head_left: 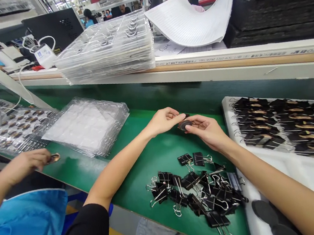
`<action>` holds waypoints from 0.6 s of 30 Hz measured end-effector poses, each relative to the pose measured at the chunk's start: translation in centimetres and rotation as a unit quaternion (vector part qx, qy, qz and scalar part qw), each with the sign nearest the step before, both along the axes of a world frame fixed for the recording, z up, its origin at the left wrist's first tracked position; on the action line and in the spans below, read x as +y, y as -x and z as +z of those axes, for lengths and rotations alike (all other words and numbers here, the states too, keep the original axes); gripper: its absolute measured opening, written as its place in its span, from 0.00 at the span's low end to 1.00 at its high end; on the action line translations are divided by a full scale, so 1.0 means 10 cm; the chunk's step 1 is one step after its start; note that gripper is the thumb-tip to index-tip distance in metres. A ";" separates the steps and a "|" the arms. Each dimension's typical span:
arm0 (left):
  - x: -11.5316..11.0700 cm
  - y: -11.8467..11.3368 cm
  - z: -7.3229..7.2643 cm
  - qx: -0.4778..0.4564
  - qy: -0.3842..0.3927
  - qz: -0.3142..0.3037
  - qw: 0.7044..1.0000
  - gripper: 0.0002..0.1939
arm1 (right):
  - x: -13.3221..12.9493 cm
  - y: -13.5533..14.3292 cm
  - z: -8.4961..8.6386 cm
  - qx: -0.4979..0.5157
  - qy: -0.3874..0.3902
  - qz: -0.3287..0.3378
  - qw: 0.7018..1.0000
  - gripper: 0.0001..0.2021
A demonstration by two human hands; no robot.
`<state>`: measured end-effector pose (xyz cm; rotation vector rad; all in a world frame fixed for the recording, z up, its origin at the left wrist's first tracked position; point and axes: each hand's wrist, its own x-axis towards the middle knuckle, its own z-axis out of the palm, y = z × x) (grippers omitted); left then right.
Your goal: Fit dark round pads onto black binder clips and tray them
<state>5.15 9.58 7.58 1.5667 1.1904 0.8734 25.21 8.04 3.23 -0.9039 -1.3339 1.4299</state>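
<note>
Over the smooth green table (138, 154), the left hand (165, 121) is pinching a small dark round piece with a coppery rim (186, 125) near its 11 o'clock edge. The right hand (209, 130) is gripping it from 4 o'clock, thumb and fingers nearly meeting; presumably 2 hands are steadying so small a thing. The loose heap of black metal binder clips with silver wire handles (196, 204) is lying at 6 o'clock, seemingly for easy reach. At 3 o'clock, a white foam tray (226, 106) is holding rows of clipped, copper-edged pieces (301, 117), probably spaced to keep them apart.

Fingers are covering much of the held piece, so a 2nd one may be hiding behind it. The right forearm is partly covering some flat black discs (264, 211) at 5 o'clock, and the frame is cutting off the tray's far side.
</note>
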 end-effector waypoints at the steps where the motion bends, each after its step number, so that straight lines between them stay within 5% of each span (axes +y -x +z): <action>1: 0.02 0.02 0.01 -0.022 0.014 -0.003 1.000 0.21 | 0.00 0.00 0.00 0.001 -0.006 -0.007 1.000 0.20; 9: 0.15 0.17 -0.03 -0.013 0.026 -0.055 0.998 0.19 | 0.00 0.03 0.01 0.004 -0.008 -0.013 1.000 0.21; 18: 0.17 0.20 -0.05 0.053 -0.033 -0.032 0.998 0.13 | 0.11 -0.05 -0.05 -0.003 0.000 -0.161 0.987 0.21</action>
